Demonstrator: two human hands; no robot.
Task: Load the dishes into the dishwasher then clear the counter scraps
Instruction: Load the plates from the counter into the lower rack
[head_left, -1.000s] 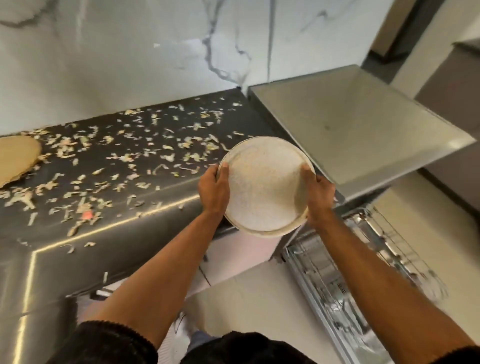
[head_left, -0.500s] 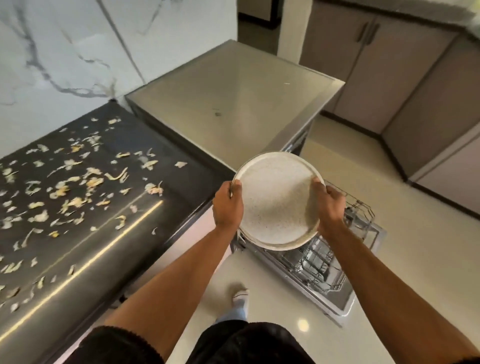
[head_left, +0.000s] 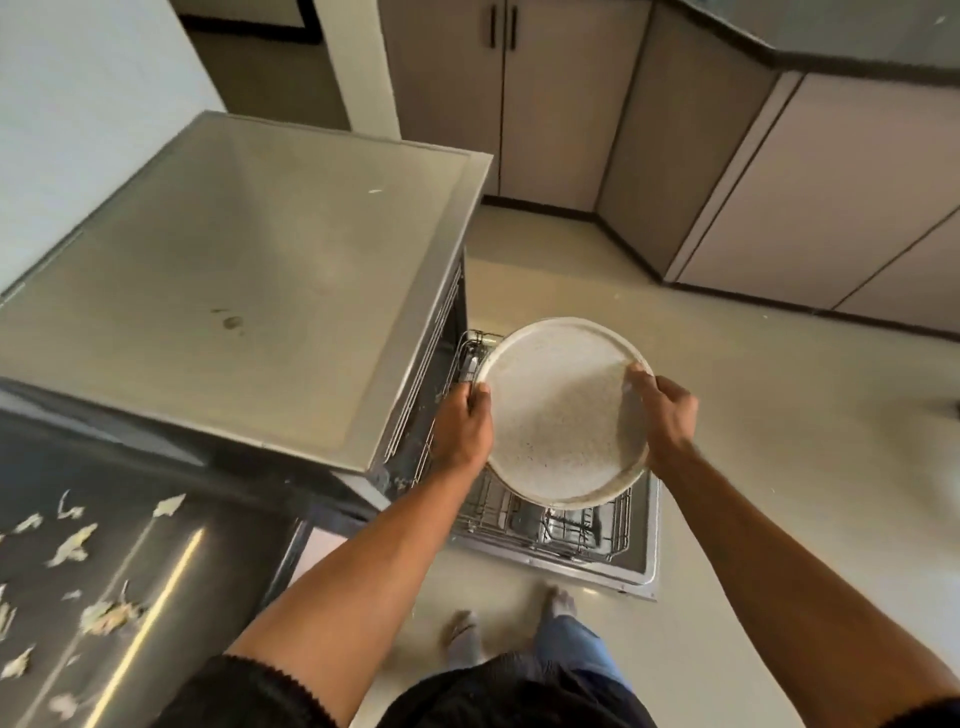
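Plate looks stiff, breakable, probably slick; I hold opposite rims, left hand and right hand fingers pinching it above the rack.

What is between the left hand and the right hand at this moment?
In the head view, the speckled white plate lies between them: the left hand grips its left rim and the right hand its right rim, above the pulled-out dishwasher rack.
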